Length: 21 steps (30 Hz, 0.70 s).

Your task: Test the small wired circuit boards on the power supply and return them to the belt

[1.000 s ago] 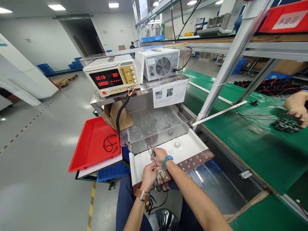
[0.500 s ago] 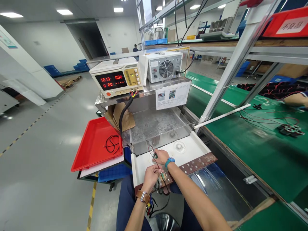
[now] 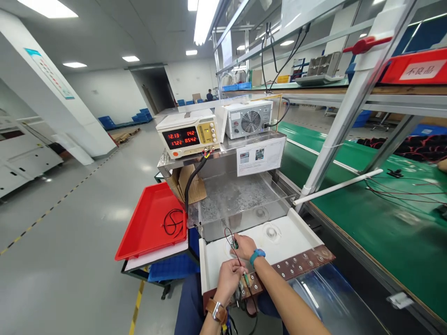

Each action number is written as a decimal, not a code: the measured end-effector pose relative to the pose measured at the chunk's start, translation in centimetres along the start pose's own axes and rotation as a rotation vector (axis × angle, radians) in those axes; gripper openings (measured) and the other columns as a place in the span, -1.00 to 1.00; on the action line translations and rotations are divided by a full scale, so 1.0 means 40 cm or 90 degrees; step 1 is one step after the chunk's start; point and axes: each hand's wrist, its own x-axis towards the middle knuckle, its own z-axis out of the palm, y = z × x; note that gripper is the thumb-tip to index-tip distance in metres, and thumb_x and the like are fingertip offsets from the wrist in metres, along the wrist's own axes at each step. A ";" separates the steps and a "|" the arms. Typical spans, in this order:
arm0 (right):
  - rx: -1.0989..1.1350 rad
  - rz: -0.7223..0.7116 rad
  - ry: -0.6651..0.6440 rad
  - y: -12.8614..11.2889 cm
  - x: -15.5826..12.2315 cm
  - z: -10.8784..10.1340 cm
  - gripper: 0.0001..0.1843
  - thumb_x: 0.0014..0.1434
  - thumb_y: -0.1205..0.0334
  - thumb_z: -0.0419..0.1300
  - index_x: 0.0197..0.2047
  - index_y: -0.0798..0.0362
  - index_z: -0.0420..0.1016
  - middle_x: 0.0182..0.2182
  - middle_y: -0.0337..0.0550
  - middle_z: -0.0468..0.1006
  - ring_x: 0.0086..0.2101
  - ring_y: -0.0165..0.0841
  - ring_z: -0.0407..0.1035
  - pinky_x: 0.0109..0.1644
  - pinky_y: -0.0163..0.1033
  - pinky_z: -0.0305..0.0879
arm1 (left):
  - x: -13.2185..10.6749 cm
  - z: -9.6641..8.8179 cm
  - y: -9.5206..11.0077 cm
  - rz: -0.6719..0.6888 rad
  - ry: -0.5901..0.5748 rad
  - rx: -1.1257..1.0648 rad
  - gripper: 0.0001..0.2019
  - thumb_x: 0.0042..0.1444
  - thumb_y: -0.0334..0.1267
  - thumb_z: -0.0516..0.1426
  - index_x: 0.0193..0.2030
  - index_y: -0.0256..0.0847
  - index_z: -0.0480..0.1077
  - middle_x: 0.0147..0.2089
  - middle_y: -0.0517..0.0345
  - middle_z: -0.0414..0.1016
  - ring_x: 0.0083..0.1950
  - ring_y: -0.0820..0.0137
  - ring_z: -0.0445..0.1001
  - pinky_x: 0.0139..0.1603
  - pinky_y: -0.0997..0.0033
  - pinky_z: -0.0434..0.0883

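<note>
My left hand (image 3: 228,278), with a brown strap watch on the wrist, pinches a thin dark red wire (image 3: 239,258). Beside its fingertips a green clip (image 3: 247,280) on a black lead sits at the brown strip (image 3: 293,267) with rows of metal studs. My right hand (image 3: 245,247), wearing a blue wristband, grips a small dark green part (image 3: 235,244) over the white tray (image 3: 296,235). The wire loops up by this part; most of the part is hidden by the fingers. A power supply (image 3: 186,136) stands behind, its red digits lit.
A second grey unit (image 3: 249,120) with a fan stands beside the power supply. At left is a red tray (image 3: 150,218) with a coiled black cable (image 3: 173,222). A white rod (image 3: 338,186) and post (image 3: 326,144) border the green bench (image 3: 370,223) at right.
The display has gone from zero readings to 1.42, 17.22 and 8.542, with 12.13 unchanged. The camera view has shifted; both hands keep nearly the same pose.
</note>
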 end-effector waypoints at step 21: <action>0.397 0.147 0.344 0.055 -0.042 -0.101 -0.61 0.04 -0.13 0.26 -0.36 0.05 0.40 -0.51 -0.23 0.51 -0.45 -0.36 0.36 -0.38 -0.32 0.15 | 0.003 -0.011 0.025 0.031 0.084 0.027 -0.48 -0.35 0.17 0.32 -0.34 -0.23 0.48 -0.32 -0.07 0.64 -0.13 0.08 0.58 -0.01 0.19 0.42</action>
